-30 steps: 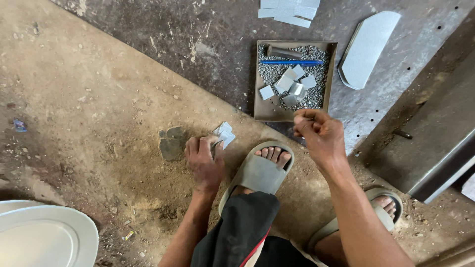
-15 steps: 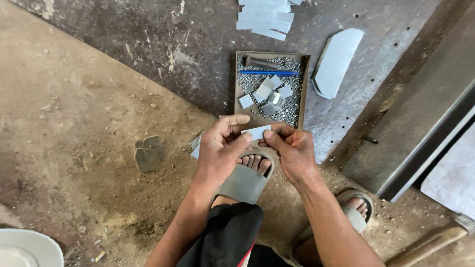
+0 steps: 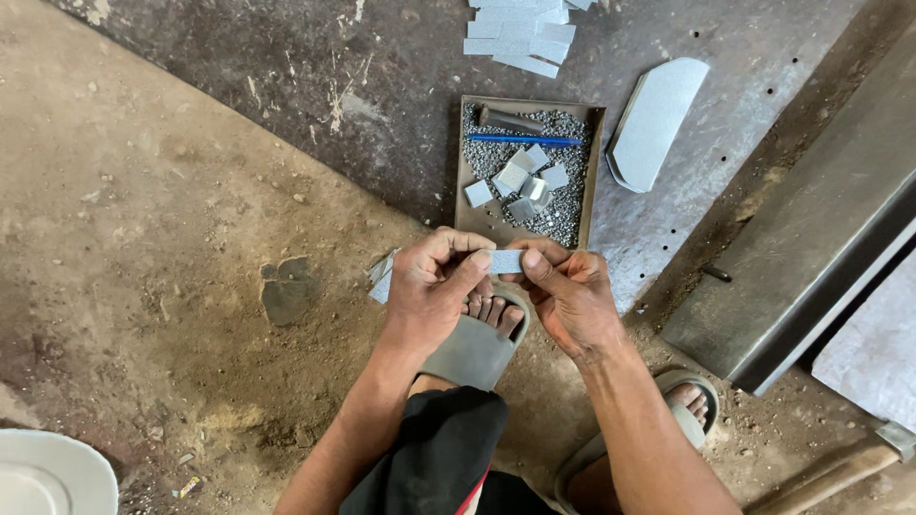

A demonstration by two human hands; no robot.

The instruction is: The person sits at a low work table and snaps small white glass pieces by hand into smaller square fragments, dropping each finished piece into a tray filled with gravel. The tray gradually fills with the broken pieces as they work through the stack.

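Both hands meet at the middle of the view, pinching one small grey metal strip (image 3: 506, 260) between them. The left hand (image 3: 434, 296) grips its left end, thumb on top and fingers curled under; the right hand (image 3: 571, 298) grips the right end the same way, thumb pressed along the strip's lower edge. The strip lies level between the fingertips, held above the toes of a foot in a grey sandal (image 3: 474, 348).

At nine o'clock from the left hand, a few more small grey pieces (image 3: 382, 279) lie on the dirt floor, partly hidden by the knuckles. Farther out at nine o'clock sits a dark flat patch (image 3: 286, 294) on the ground.

At twelve o'clock, just beyond the hands, stands a shallow rectangular tray (image 3: 463, 181) filled with fine grey metal bits, with several square cut pieces (image 3: 520, 181), a blue pen-like rod (image 3: 525, 140) and a dark cylindrical punch (image 3: 510, 120) lying on top. Beyond it, at the top edge, a stack of pale strips (image 3: 520, 36) rests on the grey metal sheet.

At one o'clock lies a rounded sole-shaped plate (image 3: 656, 119). At three o'clock runs a heavy steel beam (image 3: 811, 238). At four o'clock the other sandalled foot (image 3: 689, 402) shows, and at the lower right corner a wooden hammer handle (image 3: 840, 469). At seven o'clock, a white dish rim (image 3: 57, 467) pokes in.
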